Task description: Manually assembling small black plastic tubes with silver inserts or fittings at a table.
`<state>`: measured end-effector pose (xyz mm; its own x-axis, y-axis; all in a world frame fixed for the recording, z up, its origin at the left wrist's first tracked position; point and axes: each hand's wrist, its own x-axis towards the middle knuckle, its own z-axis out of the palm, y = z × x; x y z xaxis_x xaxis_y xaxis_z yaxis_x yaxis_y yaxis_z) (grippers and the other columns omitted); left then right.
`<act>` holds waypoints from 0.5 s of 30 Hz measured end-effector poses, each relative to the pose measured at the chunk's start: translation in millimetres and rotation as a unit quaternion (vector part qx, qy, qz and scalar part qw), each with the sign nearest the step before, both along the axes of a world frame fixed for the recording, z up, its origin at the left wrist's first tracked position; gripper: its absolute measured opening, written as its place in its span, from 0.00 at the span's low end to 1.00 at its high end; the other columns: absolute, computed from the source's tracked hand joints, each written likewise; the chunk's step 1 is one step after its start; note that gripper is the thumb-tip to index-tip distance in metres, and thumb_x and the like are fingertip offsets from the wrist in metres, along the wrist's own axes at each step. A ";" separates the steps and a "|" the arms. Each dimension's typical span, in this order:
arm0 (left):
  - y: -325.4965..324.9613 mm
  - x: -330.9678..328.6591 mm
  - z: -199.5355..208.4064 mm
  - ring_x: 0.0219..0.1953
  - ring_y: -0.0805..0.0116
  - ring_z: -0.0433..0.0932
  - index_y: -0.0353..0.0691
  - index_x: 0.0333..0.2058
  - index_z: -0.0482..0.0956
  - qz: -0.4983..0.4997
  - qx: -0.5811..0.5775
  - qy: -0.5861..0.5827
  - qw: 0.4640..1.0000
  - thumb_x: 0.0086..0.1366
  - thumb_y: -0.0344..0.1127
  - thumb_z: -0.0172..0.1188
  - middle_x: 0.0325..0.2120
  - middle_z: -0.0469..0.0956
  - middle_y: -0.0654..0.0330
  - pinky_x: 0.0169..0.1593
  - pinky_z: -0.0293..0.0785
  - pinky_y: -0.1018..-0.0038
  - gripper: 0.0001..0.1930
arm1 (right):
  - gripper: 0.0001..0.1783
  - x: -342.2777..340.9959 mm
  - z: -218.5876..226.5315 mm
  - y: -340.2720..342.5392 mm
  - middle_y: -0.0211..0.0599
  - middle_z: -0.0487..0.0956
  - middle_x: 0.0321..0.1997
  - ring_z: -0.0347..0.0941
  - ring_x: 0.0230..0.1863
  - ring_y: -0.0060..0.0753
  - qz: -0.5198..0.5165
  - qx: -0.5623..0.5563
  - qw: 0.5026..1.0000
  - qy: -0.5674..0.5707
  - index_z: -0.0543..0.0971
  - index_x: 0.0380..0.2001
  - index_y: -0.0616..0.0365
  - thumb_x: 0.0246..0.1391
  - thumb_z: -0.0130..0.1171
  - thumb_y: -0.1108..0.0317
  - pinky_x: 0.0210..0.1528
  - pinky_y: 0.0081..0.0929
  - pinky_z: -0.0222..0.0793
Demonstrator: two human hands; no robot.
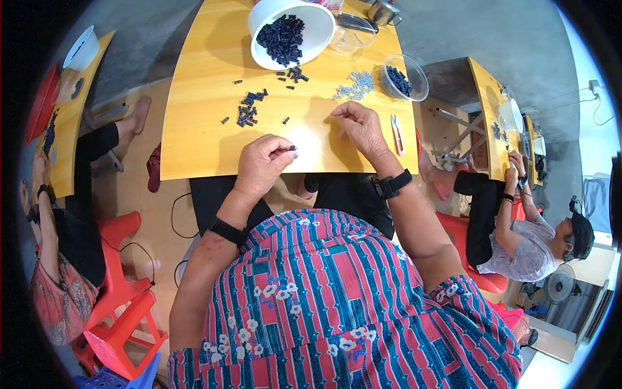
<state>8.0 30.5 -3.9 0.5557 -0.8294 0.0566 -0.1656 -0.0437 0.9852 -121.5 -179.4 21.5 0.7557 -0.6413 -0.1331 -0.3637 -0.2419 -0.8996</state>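
Note:
My left hand (262, 162) pinches a small black cylindrical piece (293, 148) between thumb and fingertips, just over the near edge of the yellow table (194, 142). To its right, my right hand (364, 129) hovers above the tabletop with thumb and fingers drawn together. Whatever it may hold is too small to make out. Just beyond it lies a scatter of small clear pieces (355, 86). Loose black pieces (247, 115) lie past my left hand. A tipped white tub (260, 59) spills more of them. Other dark pieces (398, 80) fill a clear round bowl (420, 91).
Thread snips (397, 135) with pale red handles rest by the right table edge. At the back are a clear shallow container (350, 42), a dark oblong case (357, 23) and a metal cup (383, 11). People sit at tables on both sides. Red stools (120, 259) stand at left.

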 end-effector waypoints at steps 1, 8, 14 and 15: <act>-0.9 -0.3 -0.2 0.29 0.75 0.79 0.33 0.31 0.80 0.002 -0.013 0.004 1.000 0.56 0.26 0.66 0.28 0.80 0.60 0.35 0.76 0.80 0.05 | 0.09 1.2 2.7 6.8 0.31 0.78 0.31 0.73 0.26 0.20 0.006 0.043 0.999 -0.026 0.79 0.37 0.63 0.53 0.53 0.79 0.32 0.19 0.71; -0.7 0.0 4.6 0.29 0.75 0.79 0.33 0.31 0.80 -0.002 0.005 -0.016 1.000 0.56 0.27 0.67 0.27 0.80 0.60 0.35 0.76 0.80 0.06 | 0.08 10.0 0.3 30.0 0.29 0.77 0.28 0.71 0.26 0.19 0.059 0.163 0.983 -0.060 0.79 0.34 0.63 0.53 0.51 0.76 0.33 0.17 0.68; -0.6 0.0 4.2 0.28 0.74 0.79 0.34 0.31 0.81 0.000 0.016 -0.027 1.000 0.56 0.28 0.67 0.27 0.80 0.60 0.35 0.76 0.79 0.06 | 0.09 9.1 -5.3 34.4 0.28 0.72 0.21 0.66 0.23 0.19 0.071 0.221 0.971 -0.052 0.79 0.33 0.64 0.53 0.49 0.77 0.29 0.19 0.66; -0.6 -0.2 4.4 0.28 0.74 0.79 0.34 0.31 0.81 -0.001 0.015 -0.027 1.000 0.56 0.28 0.67 0.27 0.80 0.60 0.35 0.76 0.79 0.06 | 0.09 8.5 -6.7 34.0 0.28 0.71 0.20 0.66 0.22 0.20 0.068 0.250 0.963 -0.068 0.79 0.34 0.65 0.54 0.49 0.77 0.28 0.20 0.66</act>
<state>7.8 29.9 0.5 0.5516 -0.8318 0.0622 -0.2195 -0.0728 0.9729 -113.0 -145.4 14.8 0.8606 -0.4156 -0.2945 -0.2306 0.1975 -0.9528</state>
